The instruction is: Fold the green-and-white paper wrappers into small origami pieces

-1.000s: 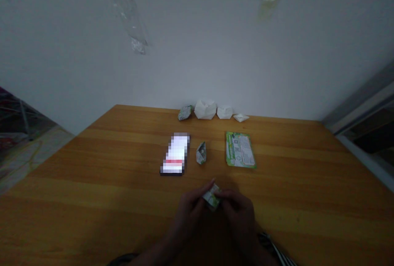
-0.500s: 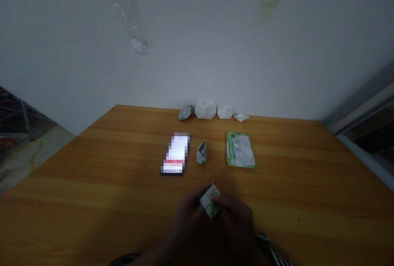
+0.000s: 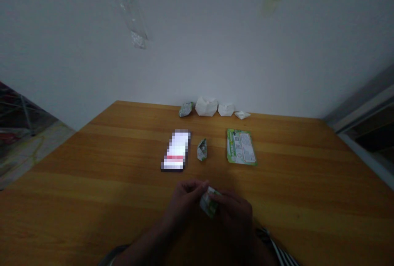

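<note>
Between my two hands, above the near part of the table, is a small folded piece of green and white printed paper [image 3: 207, 205]. My left hand [image 3: 186, 198] pinches its upper left corner with thumb and forefinger. My right hand [image 3: 234, 209] grips its right side, the thumb lying over the face of the paper. Beyond the hands stands a small folded paper piece [image 3: 202, 150] with the same kind of print. To its right a flat green and white printed sheet [image 3: 241, 147] lies on the wood.
A phone [image 3: 176, 150] with a lit, blurred screen lies left of centre on the wooden table [image 3: 101, 167]. Along the wall stand a printed folded paper [image 3: 186, 109], a large white folded paper [image 3: 206, 106], a smaller white one [image 3: 226, 110] and a flat white one [image 3: 242, 114].
My left hand has shifted its fingers up to the paper's top corner and now pinches it there. The paper's top corner is now covered. The view has tilted slightly downward.
</note>
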Available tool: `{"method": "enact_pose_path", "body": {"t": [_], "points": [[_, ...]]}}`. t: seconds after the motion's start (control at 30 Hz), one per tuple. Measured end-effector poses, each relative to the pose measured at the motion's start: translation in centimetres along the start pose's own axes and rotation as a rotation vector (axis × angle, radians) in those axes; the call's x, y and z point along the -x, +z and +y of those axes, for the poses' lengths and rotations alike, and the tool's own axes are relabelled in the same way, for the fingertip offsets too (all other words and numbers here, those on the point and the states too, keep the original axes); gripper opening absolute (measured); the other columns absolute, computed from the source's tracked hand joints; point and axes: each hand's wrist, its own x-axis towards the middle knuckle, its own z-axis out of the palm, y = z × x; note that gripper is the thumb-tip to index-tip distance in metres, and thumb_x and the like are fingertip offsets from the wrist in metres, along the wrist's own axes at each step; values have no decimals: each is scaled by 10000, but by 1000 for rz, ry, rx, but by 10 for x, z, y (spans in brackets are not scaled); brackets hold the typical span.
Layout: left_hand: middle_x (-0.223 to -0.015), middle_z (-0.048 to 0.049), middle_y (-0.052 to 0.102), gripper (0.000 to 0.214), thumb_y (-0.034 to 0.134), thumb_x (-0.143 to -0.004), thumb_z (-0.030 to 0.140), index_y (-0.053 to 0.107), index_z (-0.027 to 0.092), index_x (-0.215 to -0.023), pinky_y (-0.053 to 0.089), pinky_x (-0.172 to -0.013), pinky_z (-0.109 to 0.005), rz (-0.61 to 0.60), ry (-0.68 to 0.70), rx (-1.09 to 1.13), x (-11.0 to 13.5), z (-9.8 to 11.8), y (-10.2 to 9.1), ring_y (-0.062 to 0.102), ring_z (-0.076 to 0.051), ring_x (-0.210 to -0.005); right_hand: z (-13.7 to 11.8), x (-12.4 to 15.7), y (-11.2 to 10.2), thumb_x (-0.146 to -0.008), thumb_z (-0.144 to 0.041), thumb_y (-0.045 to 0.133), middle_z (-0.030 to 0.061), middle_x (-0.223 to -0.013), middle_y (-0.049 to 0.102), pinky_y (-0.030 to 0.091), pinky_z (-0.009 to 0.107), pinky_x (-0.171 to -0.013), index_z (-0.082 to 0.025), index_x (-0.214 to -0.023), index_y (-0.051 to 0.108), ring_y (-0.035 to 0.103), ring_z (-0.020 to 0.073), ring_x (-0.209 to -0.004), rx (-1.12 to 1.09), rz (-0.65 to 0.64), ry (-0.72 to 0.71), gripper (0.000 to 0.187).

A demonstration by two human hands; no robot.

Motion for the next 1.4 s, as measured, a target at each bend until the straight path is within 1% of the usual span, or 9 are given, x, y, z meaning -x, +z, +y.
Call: {"method": "enact_pose_path", "body": {"t": [0.13, 0.27, 0.3, 0.43, 0.53, 0.73, 0.9, 1.13, 1.4], "points": [[-589, -38, 681, 278, 737, -706, 364, 684, 93, -667, 449, -524, -220, 30, 44, -27, -3, -5, -3, 600, -125, -517, -3, -5, -3, -809, -112, 527, 33, -869, 760, 571, 263, -684, -276, -954, 738, 717, 178, -761, -24, -24, 91, 304], [-826, -45, 717, 315, 653, -796, 342, 614, 167, -1055, 503, -658, -262, -7, 157, -122, 0, 4, 1, 656, -175, -734, -5, -10, -6, -785, -125, 537, 32, -834, 768, 573, 282, -678, -258, -868, 760, 717, 196, -762, -79, 91, 287, 272], [-901, -46, 711, 308, 654, -797, 312, 594, 190, -1074, 507, -720, -279, -35, 210, -164, 2, 7, 2, 655, -187, -818, -5, -11, -7, -779, -132, 544, 31, -821, 770, 573, 284, -670, -255, -843, 763, 717, 200, -753, -83, 127, 331, 260], [-930, -39, 662, 87, 677, -761, 207, 651, 182, -840, 506, -785, -287, -208, 331, -414, 3, 17, -2, 621, -200, -904, -2, -13, -8, -749, -140, 586, 12, -768, 771, 569, 284, -641, -263, -774, 770, 712, 201, -701, -113, 114, 383, 222], [-903, -32, 644, 77, 679, -749, 166, 659, 179, -823, 509, -760, -278, -299, 346, -531, 2, 19, -6, 612, -192, -882, 0, -12, -8, -752, -140, 585, 8, -779, 770, 572, 297, -662, -264, -800, 766, 710, 206, -711, -126, 69, 382, 225], [-830, -35, 635, 57, 698, -720, 132, 651, 166, -719, 503, -740, -265, -268, 361, -566, -2, 19, -9, 614, -185, -830, -1, -11, -8, -805, -188, 569, 37, -859, 758, 574, 313, -723, -223, -915, 733, 705, 215, -790, -157, 3, 361, 200], [-871, -55, 646, 53, 668, -739, 116, 668, 166, -755, 496, -741, -268, -233, 414, -638, -6, 13, -16, 610, -199, -856, -2, -14, -7, -791, -182, 619, 58, -959, 721, 554, 321, -801, -201, -1044, 655, 683, 214, -892, -272, -67, 369, 256], [-944, -61, 628, 121, 596, -814, 154, 712, 174, -841, 508, -729, -263, -413, 359, -673, 1, 20, -10, 621, -191, -863, 1, -14, -4, -764, -222, 678, 56, -935, 728, 566, 322, -764, -200, -1004, 654, 696, 215, -861, -366, -34, 503, 242], [-1110, -85, 586, 163, 644, -812, 258, 732, 174, -704, 515, -753, -282, -417, 442, -625, -1, 20, -15, 623, -205, -929, 5, -18, -7, -711, -146, 721, 61, -1109, 673, 524, 368, -869, -231, -1100, 604, 653, 232, -1000, -540, -162, 505, 415]]}}
